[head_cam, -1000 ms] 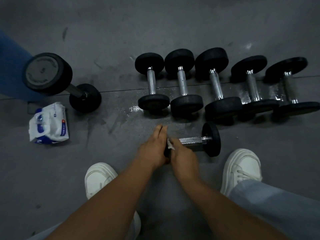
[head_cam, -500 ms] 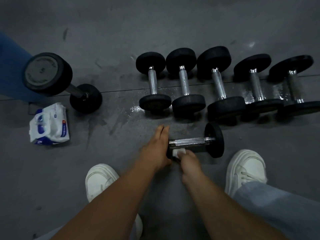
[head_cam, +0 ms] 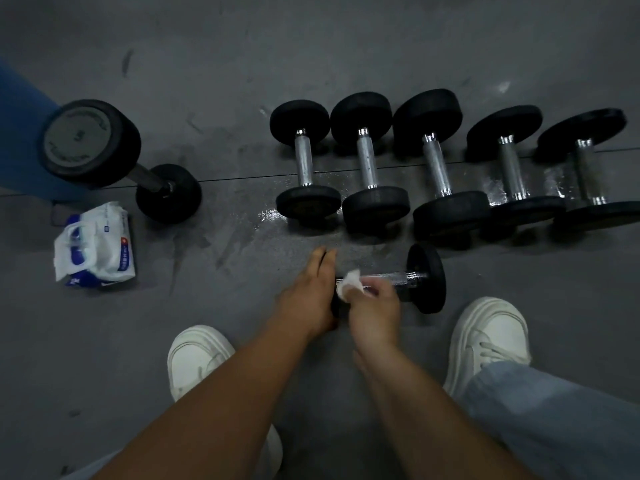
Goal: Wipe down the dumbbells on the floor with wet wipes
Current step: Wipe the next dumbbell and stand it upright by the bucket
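Right hand fingers press wipe onto dumbbell handle.

Not much here can actually be read. The pack of wet wipes carries blue print on white, plus a small red patch with a white mark on it, but the lettering is too small and blurred to make out. At its lower left corner there is a white figure on blue that looks like a "2"; whatever follows it is unclear. The big dumbbell just beside the pack has raised lettering curving round the rim of its grey end face and a short mark at the centre, none of it legible in this dim light.
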`<state>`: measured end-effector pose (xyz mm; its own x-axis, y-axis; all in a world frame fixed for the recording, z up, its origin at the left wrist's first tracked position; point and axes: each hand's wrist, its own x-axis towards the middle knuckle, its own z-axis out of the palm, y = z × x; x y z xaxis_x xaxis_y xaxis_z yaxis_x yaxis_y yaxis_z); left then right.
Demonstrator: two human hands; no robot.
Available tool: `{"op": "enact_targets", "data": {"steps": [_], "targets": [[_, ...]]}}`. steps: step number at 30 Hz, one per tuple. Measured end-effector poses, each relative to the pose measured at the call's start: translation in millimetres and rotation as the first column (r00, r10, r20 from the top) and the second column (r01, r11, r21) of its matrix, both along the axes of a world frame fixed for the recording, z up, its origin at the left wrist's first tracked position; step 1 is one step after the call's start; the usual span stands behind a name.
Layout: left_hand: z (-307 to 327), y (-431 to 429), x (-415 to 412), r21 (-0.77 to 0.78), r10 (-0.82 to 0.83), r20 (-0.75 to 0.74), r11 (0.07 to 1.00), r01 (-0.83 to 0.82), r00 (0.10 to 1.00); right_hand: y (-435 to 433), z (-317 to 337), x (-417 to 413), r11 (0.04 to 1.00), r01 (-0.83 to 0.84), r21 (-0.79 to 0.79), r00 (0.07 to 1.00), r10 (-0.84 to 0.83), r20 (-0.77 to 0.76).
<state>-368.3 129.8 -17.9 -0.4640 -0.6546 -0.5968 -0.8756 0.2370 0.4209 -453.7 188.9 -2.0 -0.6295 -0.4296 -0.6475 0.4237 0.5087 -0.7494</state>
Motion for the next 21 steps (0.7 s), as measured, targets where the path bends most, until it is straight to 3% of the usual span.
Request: {"op": "enact_targets", "data": {"steps": [1,2,3,4,5,8,10,13,17,21], "targets": [[-1.0,1.6,0.8,-0.008,-0.004,-0.002,1.000,0.004,1.000,-6.3,-2.8,-8.8,0.984,-0.174,0.044,0.944,0.180,-0.276],[-1.3,3.2,1.3,-0.018,-0.006,-0.009,1.000,0.006,1.000,-12.1,-6.1,-15.5,0.907,-0.378,0.185,0.765,0.418,-0.490],[-1.5,4.3,1.7,-0.024,-0.005,-0.015,1.000,0.005,1.000,-13.5,-14.5,-19.4,0.779,-0.512,0.363,0.518,0.617,-0.592],[-1.2,4.3,1.5,-0.026,-0.001,-0.022,1.000,0.001,1.000,-10.0,-21.0,-20.7,0.660,-0.574,0.485,0.348,0.732,-0.586],[-0.8,3.4,0.9,-0.021,0.005,-0.026,1.000,-0.005,1.000,-1.1,-26.9,-18.1,0.597,-0.611,0.520,0.277,0.777,-0.565],[0.9,1.8,-0.8,-0.002,0.025,-0.031,1.000,-0.025,0.999,28.8,-30.1,-13.6,0.556,-0.670,0.492,0.200,0.773,-0.602],[2.7,0.9,-2.5,0.012,0.021,-0.028,1.000,-0.020,0.999,26.1,-29.1,-20.0,0.460,-0.688,0.561,0.064,0.808,-0.585],[4.0,1.1,-1.5,0.008,0.009,-0.003,1.000,-0.009,1.000,4.3,-30.9,-26.1,0.356,-0.712,0.605,0.034,0.879,-0.476],[5.8,3.5,-1.4,0.006,0.007,-0.010,1.000,-0.007,1.000,21.8,-23.0,-20.8,0.458,-0.668,0.587,0.059,0.819,-0.571],[4.2,1.2,-2.0,-0.003,0.006,-0.010,1.000,-0.006,1.000,0.3,-28.2,-29.9,0.375,-0.700,0.608,0.039,0.870,-0.491]]}}
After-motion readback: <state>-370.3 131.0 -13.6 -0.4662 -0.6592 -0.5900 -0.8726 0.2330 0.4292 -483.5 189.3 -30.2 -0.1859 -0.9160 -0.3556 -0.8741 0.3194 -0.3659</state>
